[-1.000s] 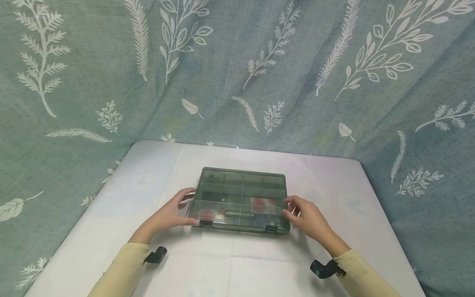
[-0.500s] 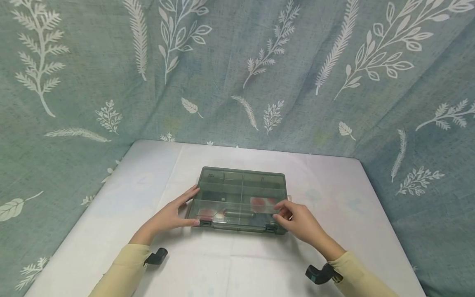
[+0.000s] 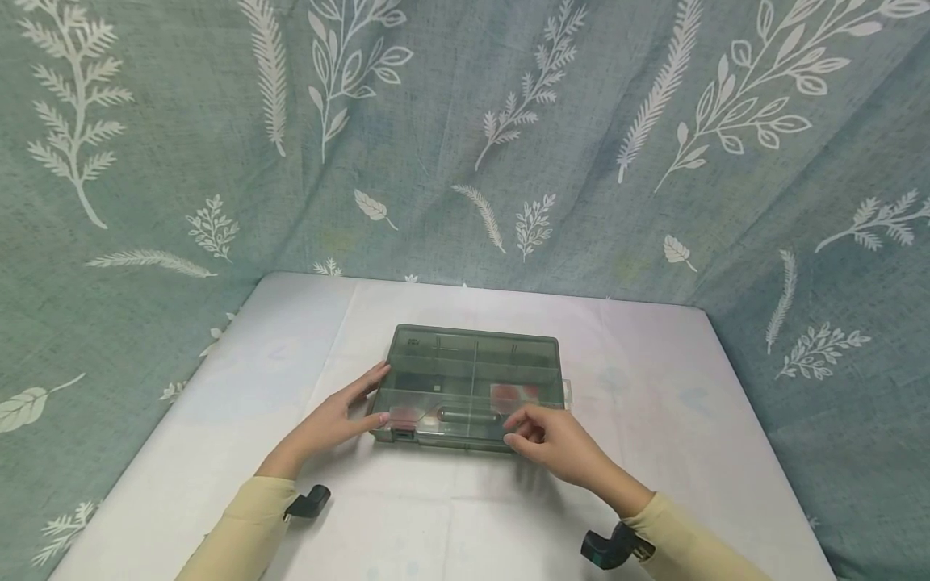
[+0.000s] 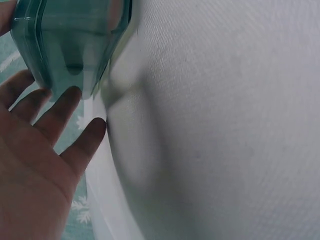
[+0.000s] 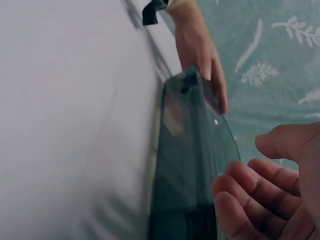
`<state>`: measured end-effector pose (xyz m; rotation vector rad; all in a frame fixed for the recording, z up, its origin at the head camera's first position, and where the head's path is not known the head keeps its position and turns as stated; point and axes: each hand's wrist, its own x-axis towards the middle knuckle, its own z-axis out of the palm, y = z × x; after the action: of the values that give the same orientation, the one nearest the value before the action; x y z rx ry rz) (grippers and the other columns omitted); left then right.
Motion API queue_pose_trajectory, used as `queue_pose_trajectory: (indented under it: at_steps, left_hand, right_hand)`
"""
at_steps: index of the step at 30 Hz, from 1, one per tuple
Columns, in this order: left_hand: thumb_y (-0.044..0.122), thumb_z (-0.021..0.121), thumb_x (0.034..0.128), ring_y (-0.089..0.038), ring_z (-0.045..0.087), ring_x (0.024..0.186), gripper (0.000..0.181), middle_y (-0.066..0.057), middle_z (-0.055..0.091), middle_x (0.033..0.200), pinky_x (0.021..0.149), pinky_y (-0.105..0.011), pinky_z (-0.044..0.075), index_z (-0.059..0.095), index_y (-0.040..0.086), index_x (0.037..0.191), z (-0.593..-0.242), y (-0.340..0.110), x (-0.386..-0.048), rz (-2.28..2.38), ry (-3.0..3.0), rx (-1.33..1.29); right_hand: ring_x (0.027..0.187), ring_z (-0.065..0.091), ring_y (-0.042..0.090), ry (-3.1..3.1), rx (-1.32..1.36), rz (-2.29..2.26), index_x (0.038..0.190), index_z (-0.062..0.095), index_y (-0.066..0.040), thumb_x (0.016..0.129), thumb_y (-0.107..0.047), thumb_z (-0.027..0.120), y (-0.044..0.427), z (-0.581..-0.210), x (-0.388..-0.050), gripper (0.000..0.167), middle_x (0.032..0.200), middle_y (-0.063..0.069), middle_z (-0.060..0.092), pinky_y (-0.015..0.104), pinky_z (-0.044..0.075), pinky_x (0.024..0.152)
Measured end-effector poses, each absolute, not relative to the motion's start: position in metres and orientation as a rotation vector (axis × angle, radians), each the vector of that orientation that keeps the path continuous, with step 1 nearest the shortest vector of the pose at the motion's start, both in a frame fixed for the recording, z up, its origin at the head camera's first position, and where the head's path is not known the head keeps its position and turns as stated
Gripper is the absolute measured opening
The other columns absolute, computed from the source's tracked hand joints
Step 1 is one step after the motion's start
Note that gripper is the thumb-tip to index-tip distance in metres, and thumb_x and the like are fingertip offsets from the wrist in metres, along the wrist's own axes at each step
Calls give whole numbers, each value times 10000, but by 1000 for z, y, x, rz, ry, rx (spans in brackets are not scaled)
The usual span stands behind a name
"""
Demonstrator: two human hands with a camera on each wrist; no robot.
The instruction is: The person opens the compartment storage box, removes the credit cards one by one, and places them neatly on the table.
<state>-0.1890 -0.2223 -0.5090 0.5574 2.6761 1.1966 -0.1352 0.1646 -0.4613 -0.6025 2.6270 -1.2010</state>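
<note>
A translucent dark green compartment case lies flat with its lid down. Reddish and pale items show dimly through the lid. My left hand rests at its left end, thumb on the lid near the front left latch. In the left wrist view, the left hand's fingers extend toward the end wall of the case. My right hand is at the front right corner and hides the latch there. The right wrist view shows that hand loosely curled beside the case, holding nothing.
A white cloth-covered table bears the case. Green leaf-patterned fabric hangs behind and at both sides. A small clear piece sticks out at the case's right end. Black wrist devices are worn at both cuffs.
My right hand has moved left and nearer, from the case's right end to its front right corner, exposing the small clear piece. My left thumb has shifted from the front left latch onto the lid.
</note>
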Motion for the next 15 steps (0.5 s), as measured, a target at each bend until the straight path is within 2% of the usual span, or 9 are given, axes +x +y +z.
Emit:
queue_pose_trajectory:
  at_steps: [4,7,15]
  left_hand:
    - [446,755,913,-438,426,1409,864,-137,249,1665,1158,-612,338,319,174,1607,-510,-223,-189,1246,2667,515]
    - [426,782,894,-417,449,1398,872,-142,284,1651,1147,-608,354,341,143,1590,-511,-222,-189,1277,2659,488]
    - [370,767,921,-433,481,1364,833,-225,363,1591,1127,-606,376,346,52,1566,-506,-217,-185,1257,2705,480]
  right_hand:
    - [700,691,192,2493,-579,-1278,1061,697,-154,1002,-267,671,154,-465,-133,130,865,13,734,267,578,577]
    - [718,712,271,2420,-577,-1311,1056,693,-147,1007,-252,664,146,-467,-131,119,872,63,739,275,591,571]
    - [722,720,261,2346,-611,-1322,1062,697,-142,1007,-266,664,126,-475,-127,139,897,73,741,258,585,558]
